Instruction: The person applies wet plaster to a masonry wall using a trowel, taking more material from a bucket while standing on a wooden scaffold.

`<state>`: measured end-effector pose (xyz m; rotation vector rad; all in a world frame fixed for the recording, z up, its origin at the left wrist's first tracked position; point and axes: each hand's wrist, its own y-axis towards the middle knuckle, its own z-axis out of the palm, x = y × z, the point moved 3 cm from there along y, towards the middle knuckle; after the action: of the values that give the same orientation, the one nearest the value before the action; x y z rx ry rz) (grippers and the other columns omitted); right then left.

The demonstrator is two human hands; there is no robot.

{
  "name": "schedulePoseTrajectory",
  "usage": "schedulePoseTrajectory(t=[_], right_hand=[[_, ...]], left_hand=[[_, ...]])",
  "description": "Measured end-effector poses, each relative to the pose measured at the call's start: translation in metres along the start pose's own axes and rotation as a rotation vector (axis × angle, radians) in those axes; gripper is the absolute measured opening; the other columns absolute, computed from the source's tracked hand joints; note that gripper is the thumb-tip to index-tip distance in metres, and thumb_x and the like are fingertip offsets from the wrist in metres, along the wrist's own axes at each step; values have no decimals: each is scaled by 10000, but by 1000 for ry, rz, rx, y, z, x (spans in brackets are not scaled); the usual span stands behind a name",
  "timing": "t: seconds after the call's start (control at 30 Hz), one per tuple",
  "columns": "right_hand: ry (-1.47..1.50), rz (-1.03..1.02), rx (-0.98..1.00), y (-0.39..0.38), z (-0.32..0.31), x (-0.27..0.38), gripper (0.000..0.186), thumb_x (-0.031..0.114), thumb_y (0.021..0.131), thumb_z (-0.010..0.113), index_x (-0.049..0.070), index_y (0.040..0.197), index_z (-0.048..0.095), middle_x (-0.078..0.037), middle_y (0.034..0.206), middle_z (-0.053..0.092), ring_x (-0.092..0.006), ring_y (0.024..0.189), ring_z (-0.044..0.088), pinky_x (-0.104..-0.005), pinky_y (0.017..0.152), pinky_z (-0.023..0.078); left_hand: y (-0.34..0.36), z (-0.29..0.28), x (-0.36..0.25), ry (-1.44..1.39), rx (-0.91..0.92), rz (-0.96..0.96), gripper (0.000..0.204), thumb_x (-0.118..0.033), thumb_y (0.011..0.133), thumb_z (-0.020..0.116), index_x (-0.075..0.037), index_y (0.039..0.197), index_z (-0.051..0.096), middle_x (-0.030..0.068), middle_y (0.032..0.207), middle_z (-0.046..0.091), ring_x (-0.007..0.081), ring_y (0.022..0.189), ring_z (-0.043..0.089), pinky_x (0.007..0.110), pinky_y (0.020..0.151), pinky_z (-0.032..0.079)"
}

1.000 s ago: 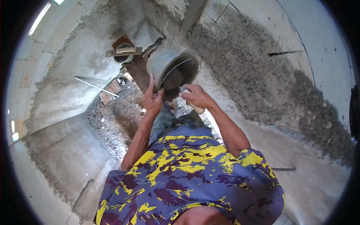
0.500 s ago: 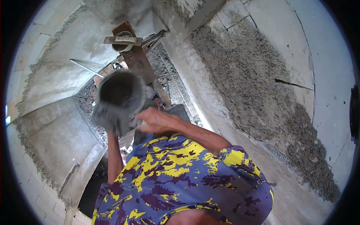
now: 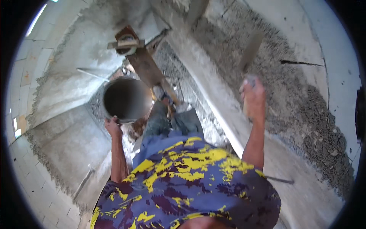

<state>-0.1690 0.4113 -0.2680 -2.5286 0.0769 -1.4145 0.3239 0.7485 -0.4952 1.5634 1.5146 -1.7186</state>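
A round dark-grey bucket (image 3: 144, 100) is tilted with its mouth toward me, its inside mostly in shadow. My left hand (image 3: 113, 126) is closed on its near rim. Off to the right, my right hand (image 3: 254, 97) is wrapped round the wooden handle of a trowel (image 3: 252, 50). The trowel's long grey blade points away from me over the rough mortar (image 3: 272, 82) on the right wall. Motion blur hides whether the blade touches the wall and whether mortar lies on it.
Ahead, a brown plank (image 3: 146, 68) carries a small container with a flat wooden float (image 3: 127, 44) across it. A thin pale rod (image 3: 92, 74) leans at the left. A concrete ledge (image 3: 204, 72) runs along the right wall's foot. Rubble lies around my feet.
My right hand has swung from beside the bucket out to the right wall with the trowel. My left hand has stayed at the bucket, whose mouth now shows more fully.
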Motion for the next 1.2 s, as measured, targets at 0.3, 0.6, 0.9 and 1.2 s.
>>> schedulePoseTrajectory(t=[0.3, 0.6, 0.9, 1.2], right_hand=[[-909, -555, 298, -9, 110, -45, 114, 114, 728, 588, 28, 728, 663, -199, 769, 648, -366, 777, 642, -450, 679, 519], [-861, -712, 369, -7, 136, 6, 135, 154, 782, 571, 55, 775, 662, -151, 734, 653, -317, 709, 656, -429, 610, 519], [-1082, -638, 154, 32, 172, 0, 152, 144, 757, 586, 74, 815, 707, -124, 792, 698, -297, 808, 695, -404, 638, 548], [-1047, -1031, 79, 46, 161, 29, 150, 156, 730, 599, 72, 803, 699, -121, 741, 652, -258, 697, 664, -392, 535, 510]], left_hand=[[-125, 235, -95, -77, 552, 318, 436, 11, 831, 588, 43, 1256, 495, 135, 1162, 599, 182, 1012, 576, 286, 879, 453], [-139, 261, -117, -169, 789, 461, 601, 35, 852, 545, 19, 1423, 357, 92, 1281, 543, 134, 1089, 519, 253, 924, 404], [-162, 273, -149, -274, 648, 528, 400, 48, 844, 533, 15, 1242, 520, 70, 1140, 605, 146, 1016, 557, 271, 912, 417], [-150, 272, -174, -232, 605, 545, 443, 53, 829, 549, 59, 1269, 500, 97, 1160, 601, 165, 1045, 554, 271, 939, 407]])
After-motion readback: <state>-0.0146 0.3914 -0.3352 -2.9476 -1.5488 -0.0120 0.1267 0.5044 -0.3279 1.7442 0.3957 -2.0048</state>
